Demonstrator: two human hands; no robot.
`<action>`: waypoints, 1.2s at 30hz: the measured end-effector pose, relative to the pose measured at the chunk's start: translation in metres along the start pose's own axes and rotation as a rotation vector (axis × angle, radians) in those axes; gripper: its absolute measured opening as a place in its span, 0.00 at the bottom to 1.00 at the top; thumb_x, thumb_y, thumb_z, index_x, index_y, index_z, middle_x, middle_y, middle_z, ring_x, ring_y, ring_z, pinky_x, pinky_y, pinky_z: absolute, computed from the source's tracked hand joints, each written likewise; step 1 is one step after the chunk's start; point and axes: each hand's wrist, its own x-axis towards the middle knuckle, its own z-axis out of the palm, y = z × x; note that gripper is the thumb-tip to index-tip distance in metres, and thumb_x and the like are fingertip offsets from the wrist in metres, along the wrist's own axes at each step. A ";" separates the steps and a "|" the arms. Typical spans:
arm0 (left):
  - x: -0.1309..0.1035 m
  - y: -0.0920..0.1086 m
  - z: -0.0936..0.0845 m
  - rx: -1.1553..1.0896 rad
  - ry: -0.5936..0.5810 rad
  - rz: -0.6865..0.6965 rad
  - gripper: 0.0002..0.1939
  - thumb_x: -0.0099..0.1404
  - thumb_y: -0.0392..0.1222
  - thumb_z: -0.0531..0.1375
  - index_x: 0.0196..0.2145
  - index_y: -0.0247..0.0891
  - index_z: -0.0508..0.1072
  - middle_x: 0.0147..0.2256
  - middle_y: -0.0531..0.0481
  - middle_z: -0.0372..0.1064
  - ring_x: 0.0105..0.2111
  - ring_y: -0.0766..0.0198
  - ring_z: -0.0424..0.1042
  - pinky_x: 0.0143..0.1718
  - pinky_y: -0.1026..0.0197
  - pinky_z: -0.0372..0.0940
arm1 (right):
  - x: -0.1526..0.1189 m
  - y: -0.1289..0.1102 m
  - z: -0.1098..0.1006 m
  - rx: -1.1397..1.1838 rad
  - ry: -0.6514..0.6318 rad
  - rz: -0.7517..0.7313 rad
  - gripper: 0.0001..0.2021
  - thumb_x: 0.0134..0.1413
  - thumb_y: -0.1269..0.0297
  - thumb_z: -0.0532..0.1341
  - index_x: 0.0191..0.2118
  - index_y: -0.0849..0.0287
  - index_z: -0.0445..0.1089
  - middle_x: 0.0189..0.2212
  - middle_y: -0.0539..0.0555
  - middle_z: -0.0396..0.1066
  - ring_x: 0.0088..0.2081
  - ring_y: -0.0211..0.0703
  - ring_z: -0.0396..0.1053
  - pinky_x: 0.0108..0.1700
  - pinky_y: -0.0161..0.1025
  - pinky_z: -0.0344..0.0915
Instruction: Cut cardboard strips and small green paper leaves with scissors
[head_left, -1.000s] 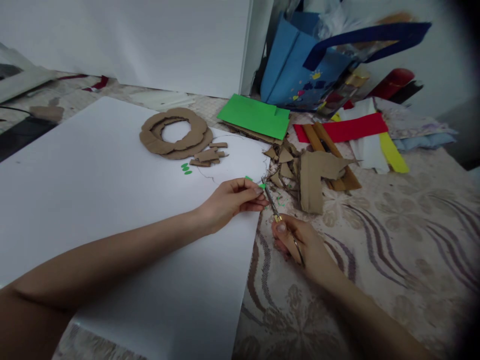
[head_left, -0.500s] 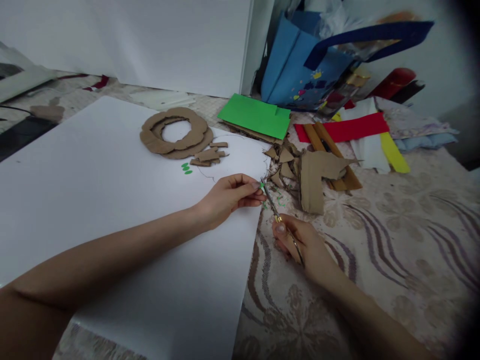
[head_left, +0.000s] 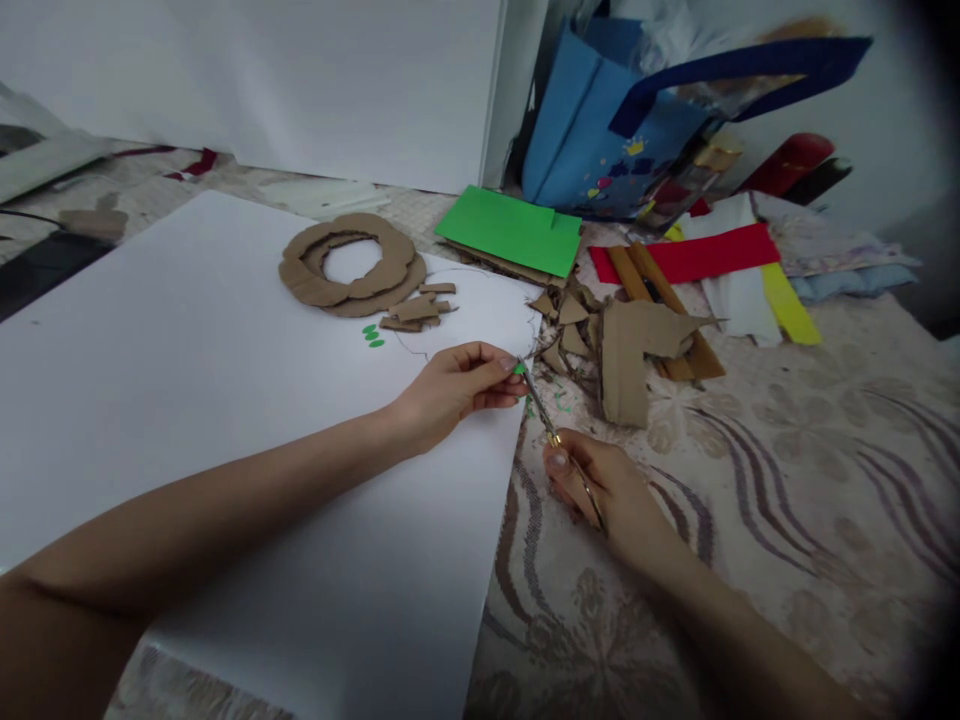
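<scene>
My left hand point(head_left: 450, 388) pinches a tiny green paper piece point(head_left: 520, 369) at the right edge of a large white sheet point(head_left: 187, 380). My right hand point(head_left: 600, 490) holds small scissors point(head_left: 541, 410), with the blades at the green piece. Three small green leaf-shaped cutouts point(head_left: 371, 336) lie on the white sheet, just below a brown cardboard ring point(head_left: 352, 267) and some cardboard strips point(head_left: 416, 308).
Cardboard scraps point(head_left: 630, 345) pile up right of the sheet on a patterned cloth point(head_left: 787, 470). Green paper point(head_left: 514, 230), red paper point(head_left: 697, 255) and a yellow strip point(head_left: 784, 305) lie behind them. A blue bag point(head_left: 600, 130) stands at the back against a white wall.
The green piece has become smaller in my left fingers as the scissors work on it. Both hands have shifted slightly up and left.
</scene>
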 end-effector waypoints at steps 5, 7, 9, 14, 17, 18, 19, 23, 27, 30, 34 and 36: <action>0.000 -0.001 -0.002 0.000 -0.047 -0.029 0.03 0.62 0.35 0.59 0.32 0.31 0.68 0.30 0.47 0.72 0.32 0.67 0.74 0.36 0.64 0.66 | 0.000 0.000 -0.001 -0.010 0.011 0.003 0.22 0.58 0.44 0.47 0.22 0.56 0.54 0.16 0.46 0.52 0.19 0.35 0.52 0.21 0.34 0.49; 0.000 -0.001 -0.002 -0.002 -0.058 -0.047 0.03 0.61 0.33 0.60 0.31 0.31 0.68 0.30 0.47 0.72 0.32 0.67 0.74 0.37 0.63 0.66 | 0.000 0.000 -0.001 -0.013 0.014 0.005 0.22 0.59 0.45 0.48 0.22 0.56 0.54 0.16 0.46 0.52 0.19 0.35 0.52 0.21 0.34 0.49; 0.000 -0.001 -0.001 -0.004 -0.050 -0.052 0.03 0.61 0.32 0.60 0.30 0.31 0.68 0.30 0.48 0.72 0.32 0.68 0.74 0.38 0.63 0.66 | 0.000 0.001 -0.001 -0.018 0.019 0.002 0.21 0.59 0.46 0.49 0.22 0.56 0.54 0.16 0.45 0.53 0.19 0.35 0.52 0.21 0.34 0.49; 0.000 0.000 0.000 -0.005 -0.029 -0.042 0.03 0.62 0.30 0.58 0.30 0.30 0.67 0.29 0.48 0.72 0.30 0.69 0.73 0.37 0.64 0.66 | 0.000 0.002 -0.001 -0.028 0.015 0.000 0.20 0.58 0.48 0.50 0.22 0.56 0.54 0.16 0.45 0.53 0.19 0.35 0.52 0.21 0.34 0.49; 0.000 0.001 0.000 -0.006 -0.030 -0.038 0.02 0.62 0.30 0.59 0.30 0.31 0.68 0.29 0.48 0.72 0.30 0.69 0.73 0.38 0.63 0.66 | 0.000 0.002 -0.001 -0.023 0.004 0.000 0.21 0.58 0.47 0.49 0.22 0.56 0.53 0.16 0.46 0.53 0.19 0.35 0.52 0.21 0.34 0.49; 0.000 0.001 0.000 -0.007 -0.028 -0.037 0.02 0.61 0.31 0.59 0.30 0.31 0.68 0.29 0.48 0.72 0.30 0.69 0.73 0.38 0.63 0.66 | 0.000 0.001 -0.001 -0.023 0.001 0.003 0.21 0.58 0.47 0.49 0.22 0.56 0.53 0.16 0.46 0.53 0.19 0.35 0.52 0.21 0.34 0.49; 0.000 0.001 0.000 -0.007 -0.026 -0.036 0.03 0.61 0.31 0.59 0.30 0.31 0.68 0.29 0.48 0.72 0.30 0.69 0.73 0.38 0.63 0.66 | 0.000 0.001 -0.001 -0.025 0.000 0.007 0.21 0.58 0.47 0.50 0.22 0.56 0.53 0.16 0.46 0.53 0.19 0.35 0.52 0.21 0.34 0.49; 0.002 0.000 -0.002 -0.003 -0.031 -0.036 0.03 0.62 0.31 0.58 0.30 0.31 0.68 0.29 0.48 0.72 0.30 0.70 0.73 0.36 0.64 0.66 | 0.000 -0.001 -0.001 -0.040 0.002 0.015 0.21 0.58 0.47 0.49 0.22 0.56 0.53 0.16 0.46 0.53 0.19 0.35 0.52 0.21 0.34 0.49; 0.003 -0.001 -0.004 0.008 -0.053 -0.025 0.02 0.62 0.32 0.59 0.30 0.31 0.68 0.29 0.48 0.72 0.30 0.69 0.73 0.36 0.65 0.66 | 0.001 -0.001 -0.001 -0.059 0.004 0.017 0.20 0.57 0.47 0.50 0.22 0.56 0.53 0.16 0.46 0.53 0.19 0.36 0.52 0.21 0.34 0.48; 0.003 -0.001 -0.004 0.017 -0.055 -0.021 0.02 0.62 0.31 0.59 0.30 0.30 0.68 0.29 0.48 0.72 0.30 0.69 0.73 0.36 0.65 0.66 | 0.001 -0.001 -0.002 -0.056 0.000 0.012 0.20 0.57 0.47 0.51 0.22 0.56 0.53 0.16 0.46 0.53 0.19 0.35 0.52 0.21 0.34 0.49; 0.003 0.001 -0.004 0.027 -0.058 -0.033 0.03 0.62 0.31 0.58 0.29 0.30 0.69 0.28 0.48 0.71 0.31 0.69 0.73 0.37 0.64 0.66 | 0.001 -0.001 -0.002 -0.051 -0.001 0.016 0.20 0.57 0.47 0.51 0.22 0.56 0.53 0.15 0.46 0.54 0.19 0.35 0.52 0.21 0.34 0.49; 0.003 0.003 -0.004 0.035 -0.062 -0.037 0.04 0.62 0.31 0.58 0.29 0.30 0.69 0.28 0.49 0.71 0.31 0.69 0.73 0.37 0.63 0.66 | 0.001 -0.001 -0.002 -0.055 0.005 0.017 0.21 0.57 0.47 0.51 0.22 0.56 0.53 0.15 0.46 0.54 0.19 0.35 0.52 0.21 0.33 0.48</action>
